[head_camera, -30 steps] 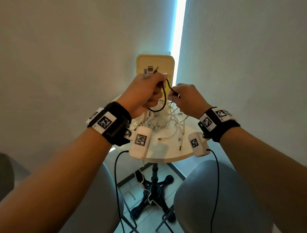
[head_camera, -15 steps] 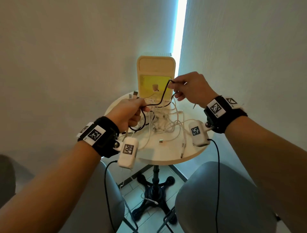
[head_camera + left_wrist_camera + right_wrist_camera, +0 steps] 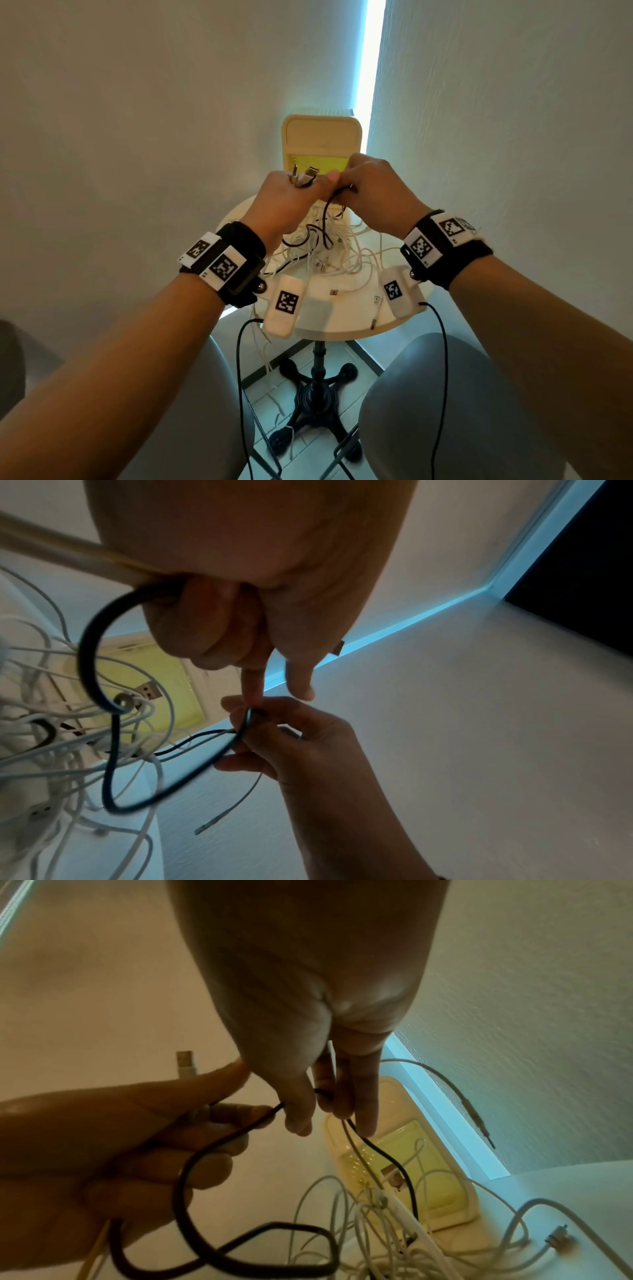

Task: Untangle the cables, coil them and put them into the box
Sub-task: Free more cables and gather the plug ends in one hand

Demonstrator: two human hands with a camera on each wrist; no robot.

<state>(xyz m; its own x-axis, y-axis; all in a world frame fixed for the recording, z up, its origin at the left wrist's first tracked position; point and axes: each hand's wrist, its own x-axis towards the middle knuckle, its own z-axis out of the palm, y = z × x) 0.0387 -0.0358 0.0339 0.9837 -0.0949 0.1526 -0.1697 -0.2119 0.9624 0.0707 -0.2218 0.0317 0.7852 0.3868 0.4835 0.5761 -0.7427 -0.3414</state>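
Hands (image 3: 291,198) rejoined over round tbl (image 3: 342,318), white walls.

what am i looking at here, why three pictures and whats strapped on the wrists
No machine here: a person sorts cables with bare hands. The big picture comes from a camera worn on the head, looking down at both arms. The other two come from small cameras strapped under each wrist, looking along the palm at the fingers.

A small round table carries a tangle of white cables and, at its far edge, an open pale box with a yellow inside.

The left hand grips a bundle of cable ends, plugs poking out above the fist. The right hand pinches a black cable that loops from the left hand down into the tangle.
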